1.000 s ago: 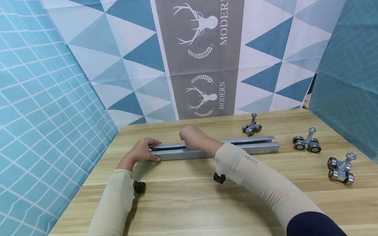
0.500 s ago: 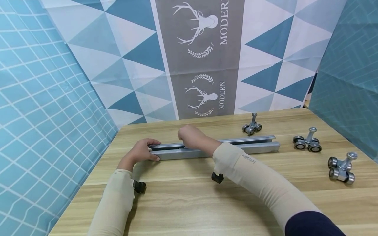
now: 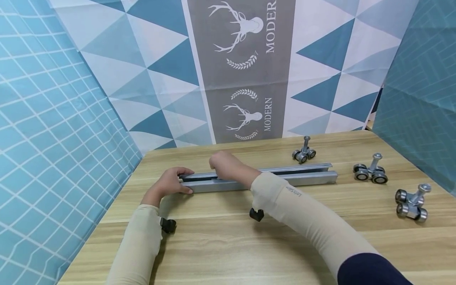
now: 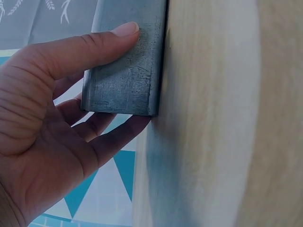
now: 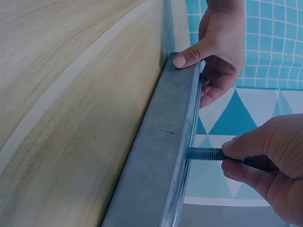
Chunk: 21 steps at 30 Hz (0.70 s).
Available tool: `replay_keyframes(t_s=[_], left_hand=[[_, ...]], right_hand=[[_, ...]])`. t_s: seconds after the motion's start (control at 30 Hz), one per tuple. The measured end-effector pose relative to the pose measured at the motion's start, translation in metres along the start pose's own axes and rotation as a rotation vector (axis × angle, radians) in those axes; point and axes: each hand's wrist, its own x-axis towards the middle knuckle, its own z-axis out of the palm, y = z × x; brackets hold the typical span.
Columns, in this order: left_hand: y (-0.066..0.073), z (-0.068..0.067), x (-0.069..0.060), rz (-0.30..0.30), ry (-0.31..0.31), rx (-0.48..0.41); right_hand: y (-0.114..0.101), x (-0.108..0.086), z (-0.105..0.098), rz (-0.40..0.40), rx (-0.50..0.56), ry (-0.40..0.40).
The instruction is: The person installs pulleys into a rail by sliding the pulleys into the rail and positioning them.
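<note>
A grey metal channel rail (image 3: 311, 179) lies along the table with its slot facing up. The left hand (image 3: 169, 182) grips its left end; in the left wrist view the thumb of that hand (image 4: 61, 99) presses the side wall and the fingers wrap the end. Above the rail's left part, the right hand (image 3: 229, 166) hides what it holds in the head view. The right wrist view shows the right hand (image 5: 272, 163) pinching a threaded bolt (image 5: 206, 153) between thumb and finger, the bolt standing out of the slot. Whatever is on the bolt's lower end is hidden inside the rail (image 5: 151, 137).
Three roller trolleys with upright bolts stand on the wooden table (image 3: 213, 245): one behind the rail (image 3: 304, 152), one past its right end (image 3: 370, 173), one nearer at the right (image 3: 412, 204). Patterned cloths hang behind and at both sides.
The right hand has moved a little to the left along the rail, closer to the left hand. The left hand and the rail have stayed nearly still.
</note>
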Motion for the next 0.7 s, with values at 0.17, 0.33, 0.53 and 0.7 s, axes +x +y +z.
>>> replay_keyframes(t_s=[0.17, 0.33, 0.53, 0.7], left_hand=[[-0.002, -0.001, -0.002, 0.001, -0.002, -0.009], [-0.006, -0.001, -0.003, -0.008, -0.007, -0.036], [-0.011, -0.002, -0.003, -0.021, 0.007, -0.079], [-0.015, -0.002, -0.006, -0.028, 0.027, -0.122]], right_hand=[[-0.004, 0.006, 0.001, 0.002, 0.018, -0.009], [-0.005, 0.01, 0.002, -0.004, 0.036, -0.008], [-0.003, 0.008, 0.002, 0.082, 0.149, -0.01], [-0.002, 0.005, 0.002, 0.096, 0.239, 0.013]])
